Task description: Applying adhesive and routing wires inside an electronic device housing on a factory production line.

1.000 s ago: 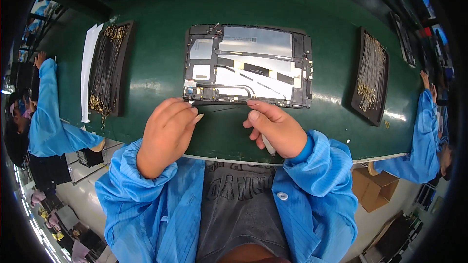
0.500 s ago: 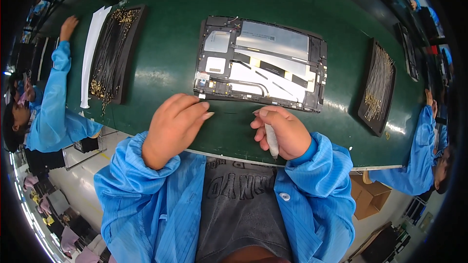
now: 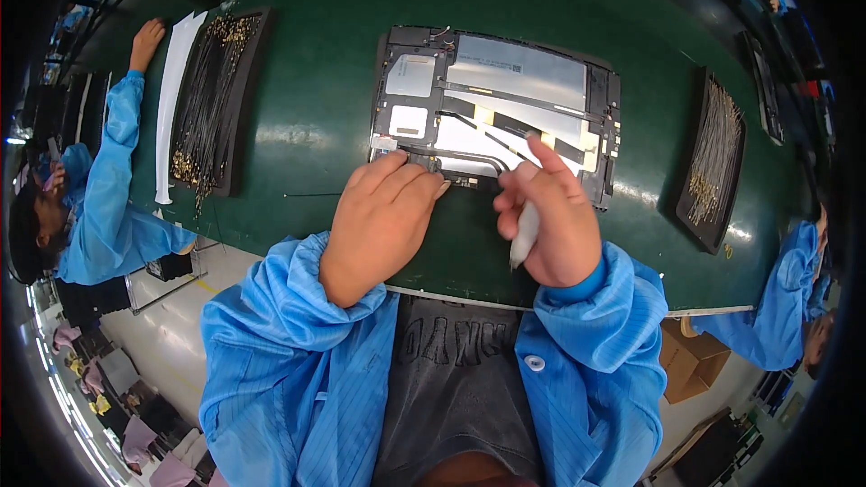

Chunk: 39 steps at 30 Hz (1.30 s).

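An opened tablet-like device [image 3: 514, 63] lies on the green bench, its silver battery area, black frame and flat ribbons exposed. My left hand [image 3: 381, 225] is closed over its near-left edge, fingertips down on the small circuit parts there and partly covering them. A thin black cable [image 3: 316, 195] runs out leftward from under these fingers, its other end hidden. My right hand [image 3: 555, 225] hovers at the device's near edge, closed around a slim tool with a white wrapped handle [image 3: 524, 239]. The tool's working tip is hidden by the fingers.
A dark tray [image 3: 236, 117] of black cables with gold ends stands left, beside a white strip [image 3: 177, 99]. A second cable tray [image 3: 713, 162] is on the right. Co-workers in blue sit at both sides; one arm [image 3: 124, 126] reaches onto the bench.
Both my hands have moved right and farther in, from the bench in front to the device's near edge. The black cable now shows stretched out left of my left hand.
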{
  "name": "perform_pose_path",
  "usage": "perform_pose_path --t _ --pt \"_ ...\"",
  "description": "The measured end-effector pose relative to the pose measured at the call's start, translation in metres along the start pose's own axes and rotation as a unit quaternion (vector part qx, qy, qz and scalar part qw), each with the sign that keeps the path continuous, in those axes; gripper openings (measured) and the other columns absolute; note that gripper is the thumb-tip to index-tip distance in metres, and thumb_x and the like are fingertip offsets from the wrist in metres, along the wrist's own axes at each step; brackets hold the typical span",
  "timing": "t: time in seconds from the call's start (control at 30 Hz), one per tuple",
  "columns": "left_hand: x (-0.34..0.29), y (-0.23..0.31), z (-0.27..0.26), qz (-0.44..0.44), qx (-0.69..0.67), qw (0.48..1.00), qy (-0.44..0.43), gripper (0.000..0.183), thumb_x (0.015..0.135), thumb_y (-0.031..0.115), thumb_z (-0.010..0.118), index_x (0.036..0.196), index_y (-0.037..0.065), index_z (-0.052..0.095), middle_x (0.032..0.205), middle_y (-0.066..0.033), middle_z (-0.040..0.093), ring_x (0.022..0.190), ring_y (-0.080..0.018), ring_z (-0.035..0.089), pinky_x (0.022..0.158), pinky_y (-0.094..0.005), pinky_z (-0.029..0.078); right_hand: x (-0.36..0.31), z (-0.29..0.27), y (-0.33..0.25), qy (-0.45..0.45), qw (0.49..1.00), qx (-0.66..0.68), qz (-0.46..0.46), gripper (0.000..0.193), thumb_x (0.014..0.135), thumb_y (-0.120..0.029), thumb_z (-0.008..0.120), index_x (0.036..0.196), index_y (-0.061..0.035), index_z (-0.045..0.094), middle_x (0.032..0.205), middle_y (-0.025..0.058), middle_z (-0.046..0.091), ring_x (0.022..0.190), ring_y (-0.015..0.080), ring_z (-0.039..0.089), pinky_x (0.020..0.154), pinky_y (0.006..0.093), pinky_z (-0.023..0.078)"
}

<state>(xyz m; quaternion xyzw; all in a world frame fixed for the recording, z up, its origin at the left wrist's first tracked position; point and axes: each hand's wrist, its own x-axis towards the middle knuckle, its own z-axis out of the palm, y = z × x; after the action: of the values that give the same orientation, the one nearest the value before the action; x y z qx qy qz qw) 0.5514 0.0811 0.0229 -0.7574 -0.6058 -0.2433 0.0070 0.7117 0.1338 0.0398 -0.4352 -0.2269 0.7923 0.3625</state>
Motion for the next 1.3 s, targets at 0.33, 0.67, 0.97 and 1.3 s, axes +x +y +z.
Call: perform_pose_path --t 0.33,0.67,0.97,1.3 --pt "0.002 0.001 -0.001 -0.009 0.009 1.0 -0.018 0.017 0.063 0.007 0.056 0.08 0.007 0.056 0.081 -0.0043 0.055 0.083 -0.0215 0.05 0.072 -0.0316 0.039 0.012 0.016 0.012 0.07 0.927 -0.183 -0.32 0.031 0.085 -0.021 0.043 0.105 0.0023 0.042 0.085 0.0126 0.056 0.073 0.0117 0.052 0.067 0.0246 0.042" --pt "0.004 -0.001 -0.003 -0.005 0.004 1.0 -0.03 0.018 0.062 0.008 0.054 0.079 0.006 0.056 0.081 -0.005 0.055 0.082 -0.0216 0.05 0.069 -0.0318 0.039 0.03 0.004 0.035 0.013 0.865 -0.254 -0.433 0.022 0.084 -0.017 0.044 0.1 -0.0012 0.041 0.084 0.0117 0.058 0.064 0.0099 0.051 0.06 0.0228 0.042" --pt "0.007 -0.001 -0.005 0.001 -0.005 1.0 -0.03 0.016 0.062 0.007 0.054 0.078 0.006 0.056 0.08 -0.0054 0.055 0.082 -0.0218 0.051 0.068 -0.0318 0.04 0.02 0.019 0.01 -0.046 0.835 -0.381 -0.394 0.016 0.079 -0.016 0.049 0.075 -0.0017 0.053 0.071 0.0119 0.057 0.059 0.0213 0.054 0.055 0.0282 0.043" --pt "0.002 0.01 -0.016 -0.038 0.02 0.999 -0.009 0.016 0.063 0.009 0.057 0.077 0.001 0.055 0.086 -0.0083 0.053 0.083 -0.0268 0.047 0.071 -0.035 0.038 0.035 0.022 0.001 -0.209 0.629 -0.571 -0.484 0.016 0.076 -0.021 0.051 0.076 -0.0053 0.054 0.066 0.0084 0.055 0.054 0.0219 0.052 0.051 0.0333 0.042"
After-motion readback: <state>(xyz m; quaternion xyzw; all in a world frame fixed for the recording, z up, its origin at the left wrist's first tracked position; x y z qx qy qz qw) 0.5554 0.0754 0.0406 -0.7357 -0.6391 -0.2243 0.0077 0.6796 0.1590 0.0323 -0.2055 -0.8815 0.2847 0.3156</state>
